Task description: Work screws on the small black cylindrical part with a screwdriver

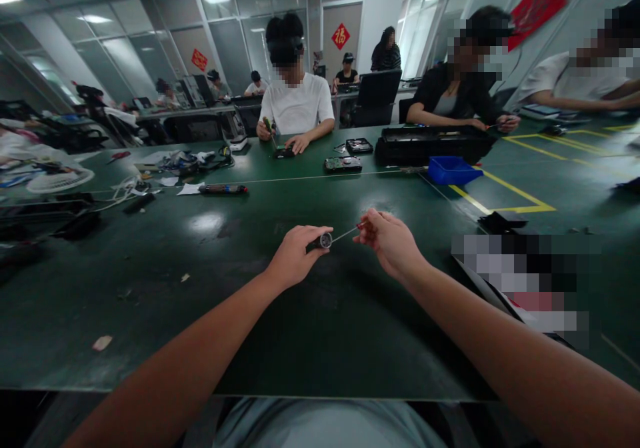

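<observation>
The left hand point(295, 255) curls its fingers and thumb around a short dark cylindrical handle point(320, 241) with a silvery end cap, gripping it firmly above the green table point(310, 341). A thin metal rod point(345, 235) runs out of that cap toward the right hand point(390, 241), whose thumb and forefinger pinch its far tip while the other fingers stay loosely bent. Both hands hover just over the tabletop, close together, the handle and rod spanning the small gap between them, near the middle of the table in front of the person. Both bare forearms reach in from the bottom edge. To the right, near the right forearm, lies a flat dark object point(501, 221), and beyond it a blue tray point(453, 169) sits beside yellow tape lines point(515, 195). Across the table a person in a white shirt point(297, 108) works on a small device, with a hard drive point(343, 164) lying well apart to their side. A long black case point(433, 145) stands before another seated person in dark clothes point(453, 95). Cables and scraps of paper point(189, 189) clutter the far left.
</observation>
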Demonstrator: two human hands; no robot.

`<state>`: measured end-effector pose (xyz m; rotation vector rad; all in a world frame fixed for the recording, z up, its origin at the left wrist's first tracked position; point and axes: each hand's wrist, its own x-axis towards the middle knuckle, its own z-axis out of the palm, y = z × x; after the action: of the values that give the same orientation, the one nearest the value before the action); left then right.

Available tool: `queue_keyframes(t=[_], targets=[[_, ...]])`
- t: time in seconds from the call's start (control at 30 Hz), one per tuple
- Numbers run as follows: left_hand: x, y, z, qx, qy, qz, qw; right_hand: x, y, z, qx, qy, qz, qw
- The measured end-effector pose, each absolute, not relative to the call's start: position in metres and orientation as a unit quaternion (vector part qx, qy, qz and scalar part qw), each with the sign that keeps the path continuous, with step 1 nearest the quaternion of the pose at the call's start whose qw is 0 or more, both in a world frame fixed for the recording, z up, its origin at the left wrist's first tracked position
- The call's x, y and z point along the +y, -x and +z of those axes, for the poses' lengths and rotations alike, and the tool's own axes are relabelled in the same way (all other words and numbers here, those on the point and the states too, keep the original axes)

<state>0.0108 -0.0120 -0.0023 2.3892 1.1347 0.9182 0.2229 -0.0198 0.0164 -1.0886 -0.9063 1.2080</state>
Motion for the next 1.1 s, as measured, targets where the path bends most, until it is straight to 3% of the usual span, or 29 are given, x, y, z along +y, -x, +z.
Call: queue_keyframes(t=[0.27,0.47,0.87,1.1], targets=[[-0.012,-0.012,0.0,0.426,-0.832,0.311,0.17,-0.019,-0.228,0.011,-0.516,0.478,0.361,0.612],[-0.012,-0.012,-0.001,0.435,-0.828,0.312,0.168,-0.032,-0.223,0.022,-0.635,0.496,0.238,0.543],[-0.008,-0.012,-0.004,0.437,-0.825,0.32,0.162,-0.033,-0.221,0.018,-0.636,0.453,0.316,0.539],[-0.009,-0.011,-0.001,0.44,-0.824,0.319,0.16,-0.038,-0.218,0.022,-0.65,0.494,0.25,0.521]])
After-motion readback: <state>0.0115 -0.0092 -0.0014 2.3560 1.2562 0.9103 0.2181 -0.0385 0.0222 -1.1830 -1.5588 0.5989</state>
